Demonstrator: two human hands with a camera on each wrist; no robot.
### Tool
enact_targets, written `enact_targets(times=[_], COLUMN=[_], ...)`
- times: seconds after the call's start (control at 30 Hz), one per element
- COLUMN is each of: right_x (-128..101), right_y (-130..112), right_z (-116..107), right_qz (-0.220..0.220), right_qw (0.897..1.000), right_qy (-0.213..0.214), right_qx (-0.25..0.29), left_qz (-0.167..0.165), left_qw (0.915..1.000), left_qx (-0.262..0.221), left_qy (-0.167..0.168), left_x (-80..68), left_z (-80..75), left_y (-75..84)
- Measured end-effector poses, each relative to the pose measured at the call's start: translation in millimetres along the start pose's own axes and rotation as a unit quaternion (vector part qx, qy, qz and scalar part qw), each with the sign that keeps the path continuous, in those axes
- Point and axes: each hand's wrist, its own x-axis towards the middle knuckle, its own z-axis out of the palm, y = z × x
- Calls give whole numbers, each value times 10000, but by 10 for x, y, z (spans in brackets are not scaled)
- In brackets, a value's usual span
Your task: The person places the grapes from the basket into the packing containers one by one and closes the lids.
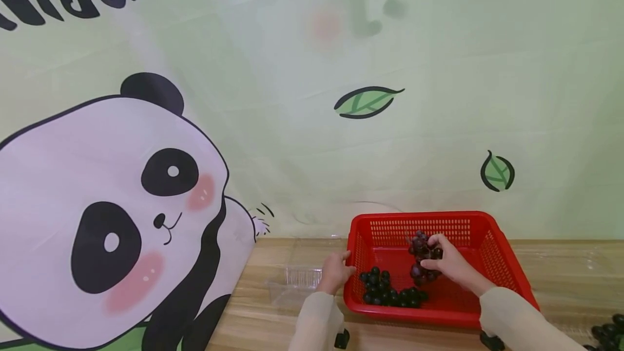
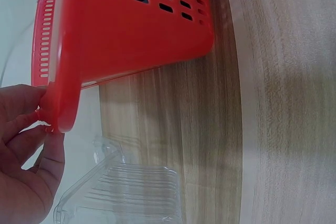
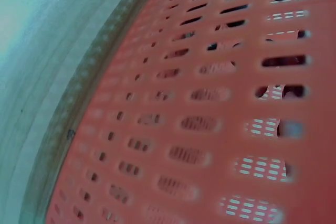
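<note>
— Gripping what, on your left side?

— My left hand (image 1: 335, 272) pinches the rim of the red basket (image 1: 497, 264) at its left edge; the left wrist view shows my fingers (image 2: 31, 124) curled against that rim. Just left of the hand a clear plastic container (image 1: 298, 280) lies on the wooden table (image 1: 273, 324).

— And inside the basket?

— Dark loose grapes (image 1: 390, 290) lie in a heap on the basket's floor, near its front left corner. To their right, my right hand (image 1: 446, 264) is closed around a purple grape bunch (image 1: 421, 256), held above the floor of the basket, near the middle.

— Anything further right?

— More dark grapes (image 1: 606, 333) lie on the table at the far right edge. My right wrist view shows only the basket's slotted wall, blurred.
</note>
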Motion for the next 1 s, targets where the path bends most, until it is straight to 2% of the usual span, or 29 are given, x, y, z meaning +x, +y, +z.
enact_targets(times=[0.4, 0.8, 1.0], right_x=[-96, -172, -222], right_y=[-106, -189, -247], right_z=[-137, -312, -382], right_qz=[-72, -124, -284], right_qw=[9997, 9998, 9994], right_qy=[64, 129, 180], right_qx=[204, 96, 67], left_qz=[-43, 112, 205], left_qw=[9999, 9999, 9997], left_qx=[-149, 30, 149], left_qy=[-61, 16, 70], left_x=[5, -3, -4], left_z=[11, -8, -4], left_y=[-22, 6, 1])
